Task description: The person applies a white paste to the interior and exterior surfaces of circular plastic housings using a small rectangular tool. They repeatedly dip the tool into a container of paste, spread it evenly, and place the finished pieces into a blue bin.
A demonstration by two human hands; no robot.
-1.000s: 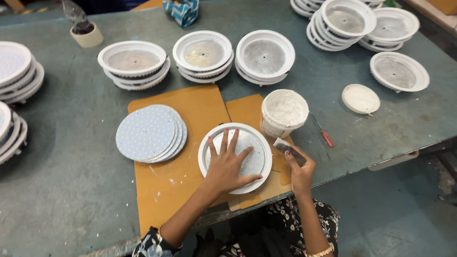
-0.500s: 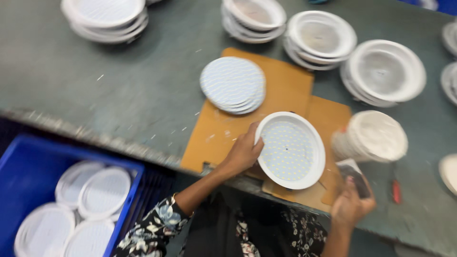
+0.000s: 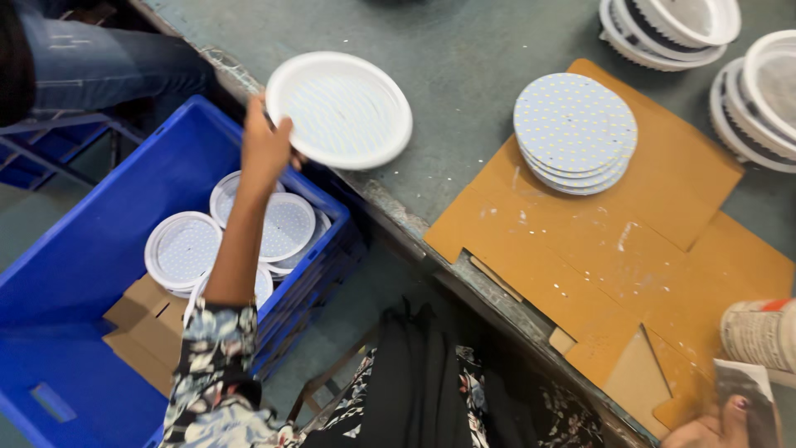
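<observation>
One white round light panel (image 3: 340, 108) is in your left hand (image 3: 267, 148), pinched by its near rim with fingers curled under the edge, so that grip is closed on the panel and carrying it flat, dotted face up. It's hanging right over the table edge (image 3: 390, 217), half above the grey-green table and half above the gap to the floor.

Straight below and behind your hand sits the blue crate (image 3: 99, 249), and there are already a few finished panels (image 3: 240, 236) stacked in it on top of some cardboard scraps (image 3: 141, 328). So I'd say you're some way in but nowhere near done, since the crate has loads of room.

Out past the panel, further along the table, there's a stack of dotted discs (image 3: 575, 131) on the brown cardboard mat (image 3: 613, 249), and beyond those, piles of empty white housings (image 3: 705, 33) at the far edge. That looks like plenty left to assemble.

Your right hand (image 3: 713, 427) is way off at the bottom corner, barely in shot. It's touching a small dark card or packet (image 3: 746, 390) next to a white tub (image 3: 761, 332), but I can't tell if it's actually gripping anything.
</observation>
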